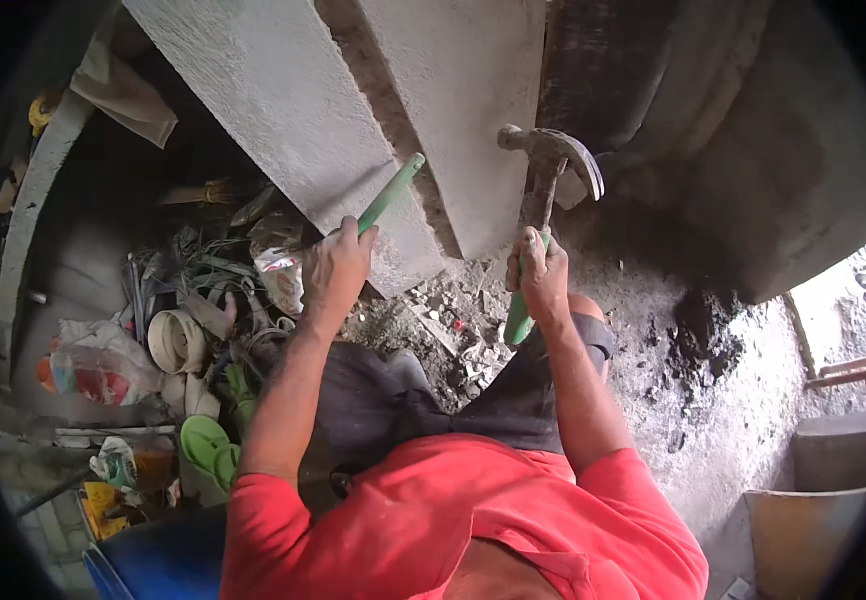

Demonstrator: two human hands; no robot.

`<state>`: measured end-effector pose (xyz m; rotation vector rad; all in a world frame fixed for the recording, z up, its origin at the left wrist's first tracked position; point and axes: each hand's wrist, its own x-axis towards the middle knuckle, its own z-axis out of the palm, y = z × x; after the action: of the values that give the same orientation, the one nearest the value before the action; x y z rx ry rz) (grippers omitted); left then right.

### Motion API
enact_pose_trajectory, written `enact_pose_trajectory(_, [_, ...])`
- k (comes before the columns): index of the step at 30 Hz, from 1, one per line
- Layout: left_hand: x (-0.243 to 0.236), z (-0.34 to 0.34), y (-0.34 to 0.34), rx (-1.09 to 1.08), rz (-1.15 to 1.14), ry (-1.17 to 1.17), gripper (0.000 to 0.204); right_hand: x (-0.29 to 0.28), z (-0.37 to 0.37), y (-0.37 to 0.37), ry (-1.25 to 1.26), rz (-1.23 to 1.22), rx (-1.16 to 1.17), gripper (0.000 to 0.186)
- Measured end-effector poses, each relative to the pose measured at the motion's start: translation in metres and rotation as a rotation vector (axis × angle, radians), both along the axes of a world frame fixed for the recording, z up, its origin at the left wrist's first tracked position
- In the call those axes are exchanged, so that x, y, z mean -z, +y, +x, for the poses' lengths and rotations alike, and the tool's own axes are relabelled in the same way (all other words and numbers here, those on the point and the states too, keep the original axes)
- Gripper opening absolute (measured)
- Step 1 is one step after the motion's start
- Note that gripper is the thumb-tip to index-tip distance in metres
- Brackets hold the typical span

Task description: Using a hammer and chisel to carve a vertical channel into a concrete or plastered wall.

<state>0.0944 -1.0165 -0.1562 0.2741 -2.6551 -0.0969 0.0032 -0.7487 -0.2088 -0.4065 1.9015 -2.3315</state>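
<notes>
My left hand is closed around a green chisel, a slim rod whose blunt end points up and to the right. It is held over a pale concrete slab, close to the long groove cut between two rough faces. The chisel's other end is hard to make out beside my hand. My right hand grips a claw hammer by its green handle. The hammer stands head up, its claw curving to the right. Hammer and chisel are apart.
Broken rubble lies between my legs. At left are cables, a beige roll, plastic bags and green slippers. A large curved grey surface stands at upper right, with dark debris below it.
</notes>
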Motion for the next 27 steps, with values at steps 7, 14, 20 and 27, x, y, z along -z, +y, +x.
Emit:
enact_pose_trajectory(7, [-0.043,-0.001,0.008,-0.071,-0.177,-0.139,0.032,-0.008,0.001,-0.015,0.012,-0.157,0.040,0.045])
enact_pose_trajectory(14, [-0.044,-0.010,0.007,-0.037,-0.315,-0.088,0.030,0.067,-0.006,-0.104,-0.142,0.018,-0.081,0.048])
enact_pose_trajectory(20, [-0.042,-0.002,0.002,-0.108,-0.207,-0.224,0.033,0.010,0.003,-0.054,0.129,-0.189,0.047,0.036])
enact_pose_trajectory(27, [-0.024,-0.004,-0.012,0.027,-0.295,-0.042,0.032,0.081,-0.014,-0.107,-0.013,0.280,0.058,0.038])
